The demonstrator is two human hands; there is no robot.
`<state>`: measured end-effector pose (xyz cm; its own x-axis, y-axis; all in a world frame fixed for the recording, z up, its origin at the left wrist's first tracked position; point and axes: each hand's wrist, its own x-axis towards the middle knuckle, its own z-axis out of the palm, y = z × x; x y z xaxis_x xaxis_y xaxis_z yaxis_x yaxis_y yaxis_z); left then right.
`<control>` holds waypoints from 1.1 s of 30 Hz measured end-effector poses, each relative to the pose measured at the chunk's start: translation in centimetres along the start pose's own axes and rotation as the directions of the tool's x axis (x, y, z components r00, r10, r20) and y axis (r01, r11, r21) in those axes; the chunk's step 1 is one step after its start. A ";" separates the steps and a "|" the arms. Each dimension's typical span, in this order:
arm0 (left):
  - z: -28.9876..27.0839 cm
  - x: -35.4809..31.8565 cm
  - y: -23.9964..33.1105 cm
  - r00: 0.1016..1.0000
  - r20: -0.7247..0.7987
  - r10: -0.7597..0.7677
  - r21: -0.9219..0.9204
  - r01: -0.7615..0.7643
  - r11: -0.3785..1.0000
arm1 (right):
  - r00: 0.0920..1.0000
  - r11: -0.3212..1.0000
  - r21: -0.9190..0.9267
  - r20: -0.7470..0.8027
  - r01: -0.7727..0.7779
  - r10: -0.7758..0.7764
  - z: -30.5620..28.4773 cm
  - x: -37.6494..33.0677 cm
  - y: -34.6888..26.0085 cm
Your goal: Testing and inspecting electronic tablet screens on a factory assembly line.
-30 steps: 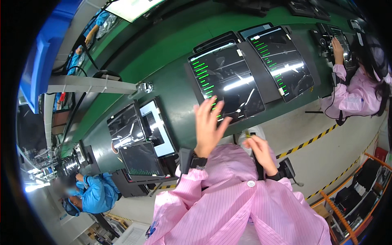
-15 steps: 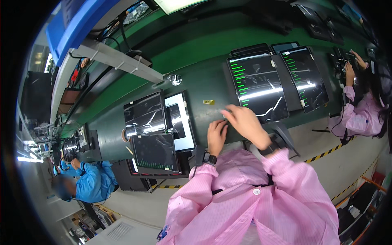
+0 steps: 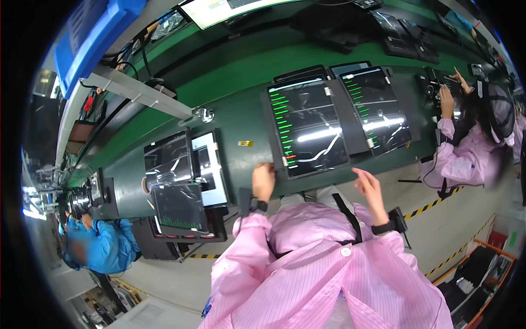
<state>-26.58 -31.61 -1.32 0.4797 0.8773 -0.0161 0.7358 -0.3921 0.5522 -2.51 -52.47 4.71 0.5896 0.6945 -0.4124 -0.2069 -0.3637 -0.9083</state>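
Apart now, our two hands have drawn away from each other since half a second ago, when they were close together: the left hand [image 3: 263, 181] is curled at the front edge of the surface [image 3: 235, 170], and we cannot tell whether it grips anything, while the right hand [image 3: 370, 189] looks empty, loosely open with its forefinger out. Between them the tablet [image 3: 309, 129] lies flat, its screen lined in green with one orange line. We judge the step to be working at this tablet, and touching its screen would call for a free fingertip and a light press.
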 end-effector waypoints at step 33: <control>8.2 -7.1 19.6 0.823 -0.511 0.246 -0.029 -0.303 0.953 | 0.903 0.956 0.232 0.425 -0.177 0.064 -0.9 7.7 0.9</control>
<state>-11.65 -47.78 2.75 0.3316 0.7673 0.5489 0.5421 -0.6312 0.5547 2.56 -47.99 0.72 0.1869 0.8676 -0.4608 -0.4836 -0.3271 -0.8119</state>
